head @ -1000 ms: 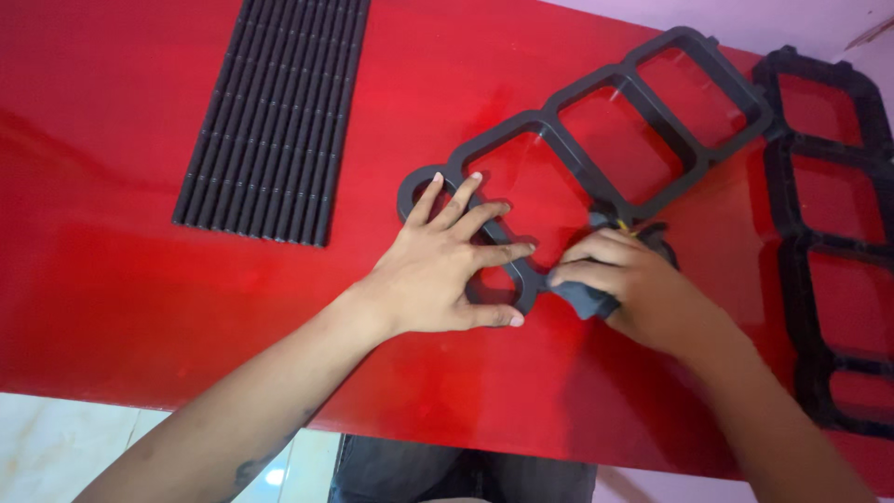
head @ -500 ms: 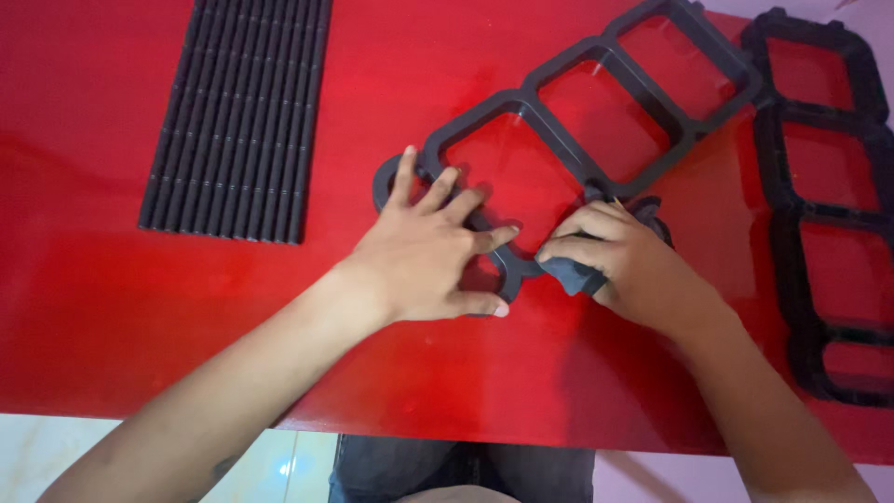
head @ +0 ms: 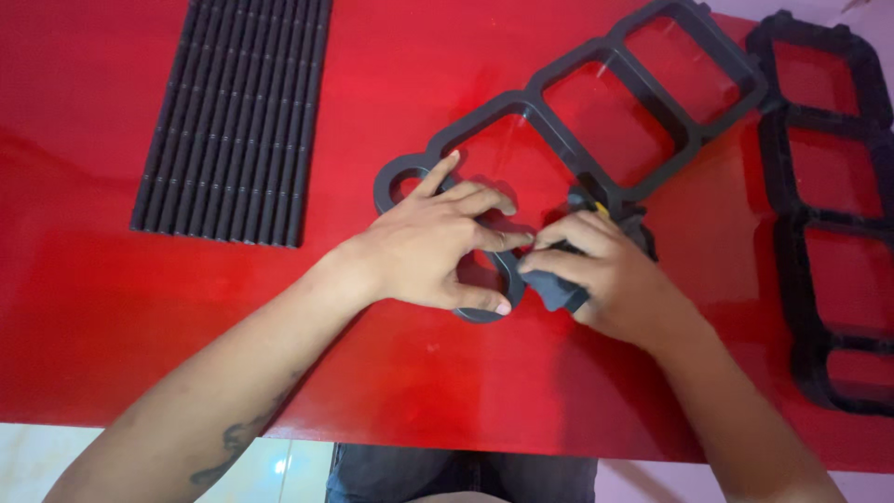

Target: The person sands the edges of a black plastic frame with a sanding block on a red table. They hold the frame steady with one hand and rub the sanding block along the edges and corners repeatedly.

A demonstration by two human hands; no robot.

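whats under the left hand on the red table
The left hand lies flat on the near end of a black frame, over its ring-shaped loops. The part beneath the palm is hidden.

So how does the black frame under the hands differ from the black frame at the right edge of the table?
The frame under the hands lies diagonally; the frame at the right edge runs straight up the table. The left hand presses on the diagonal one and the right hand works at it; the right-edge one lies untouched. Both are black, with rectangular openings in a row, flat on the red table.

A red table carries two black frames and a ribbed mat.
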